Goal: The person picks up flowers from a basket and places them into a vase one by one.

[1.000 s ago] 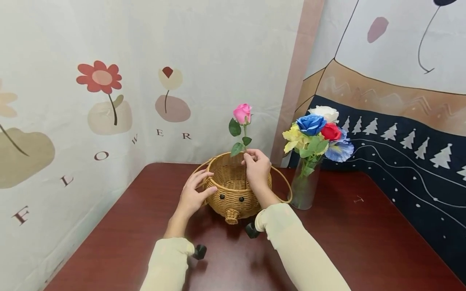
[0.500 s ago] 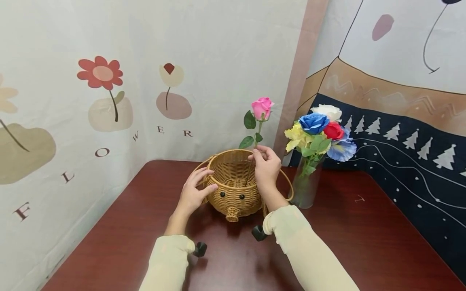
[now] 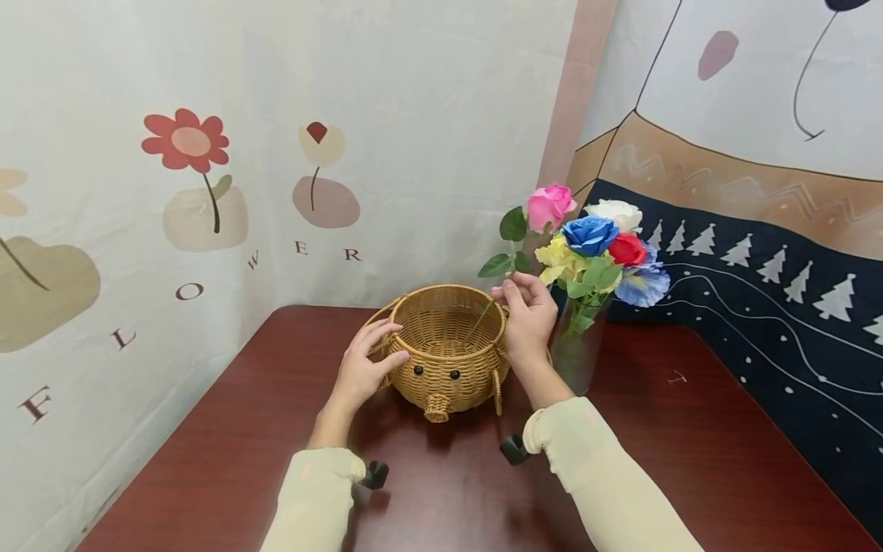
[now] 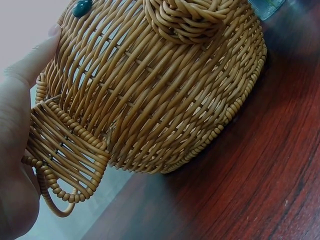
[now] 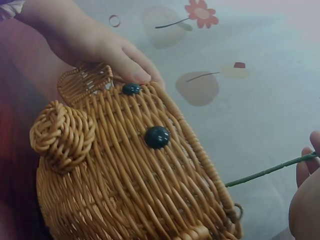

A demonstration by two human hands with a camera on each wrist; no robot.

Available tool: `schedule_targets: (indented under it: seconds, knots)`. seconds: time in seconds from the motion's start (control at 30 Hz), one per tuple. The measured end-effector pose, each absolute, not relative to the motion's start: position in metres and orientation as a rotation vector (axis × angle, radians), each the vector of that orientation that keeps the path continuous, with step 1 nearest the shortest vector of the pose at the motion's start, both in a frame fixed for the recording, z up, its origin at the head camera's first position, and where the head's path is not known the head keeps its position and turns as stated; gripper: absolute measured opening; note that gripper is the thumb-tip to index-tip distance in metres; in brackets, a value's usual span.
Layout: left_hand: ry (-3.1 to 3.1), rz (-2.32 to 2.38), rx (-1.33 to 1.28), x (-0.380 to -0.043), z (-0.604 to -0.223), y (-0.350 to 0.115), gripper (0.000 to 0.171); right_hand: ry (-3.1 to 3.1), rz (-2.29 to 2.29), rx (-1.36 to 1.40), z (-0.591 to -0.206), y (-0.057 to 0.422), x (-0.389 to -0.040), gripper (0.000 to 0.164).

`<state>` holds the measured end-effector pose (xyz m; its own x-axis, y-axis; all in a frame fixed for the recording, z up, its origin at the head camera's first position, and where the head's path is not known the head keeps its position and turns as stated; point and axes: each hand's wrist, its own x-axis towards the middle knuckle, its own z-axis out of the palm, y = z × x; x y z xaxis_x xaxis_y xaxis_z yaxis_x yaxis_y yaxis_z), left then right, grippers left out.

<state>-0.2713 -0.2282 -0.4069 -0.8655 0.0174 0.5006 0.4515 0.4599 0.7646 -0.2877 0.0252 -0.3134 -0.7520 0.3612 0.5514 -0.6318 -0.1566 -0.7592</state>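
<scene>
A wicker basket (image 3: 469, 387) with black bead eyes, a woven snout and small ears stands on the table. My left hand (image 3: 362, 364) holds its left side, thumb at the front of the rim. In the left wrist view, an ear (image 4: 67, 150) sits beside the palm. My right hand (image 3: 533, 326), over the basket's right rim, pinches the stem of a pink artificial rose (image 3: 549, 205). The rose leans right, its green stem (image 5: 270, 170) slanting down into the basket. Leaves (image 3: 513, 224) show above the fingers.
A clear vase (image 3: 581, 364) of artificial flowers (image 3: 589, 234) in blue, red, white and yellow stands close to the right hand. The dark red table (image 3: 228, 460) meets a printed wall cloth behind. A basket handle (image 3: 386, 310) leans over to the left.
The right hand has moved right with the rose, from above the basket toward the vase, and the rose has tilted right. The left hand has stayed on the basket.
</scene>
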Motion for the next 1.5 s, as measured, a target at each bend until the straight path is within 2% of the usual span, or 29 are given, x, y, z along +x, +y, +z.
schedule_targets:
  seconds: [0.13,0.47,1.5]
  knots:
    - [-2.275,-1.386,-0.407,-0.271,-0.407,-0.227,0.045,-1.404,1.975,0.358,-0.311,0.034,-0.284,0.017]
    - [-2.278,-1.369,-0.405,-0.272,-0.406,-0.228,0.044,-1.317,1.982,0.407,-0.305,0.055,-0.28,0.004]
    - [-2.279,-1.38,-0.406,-0.272,-0.406,-0.228,0.045,-1.135,1.89,0.455,-0.271,0.133,-0.257,0.009]
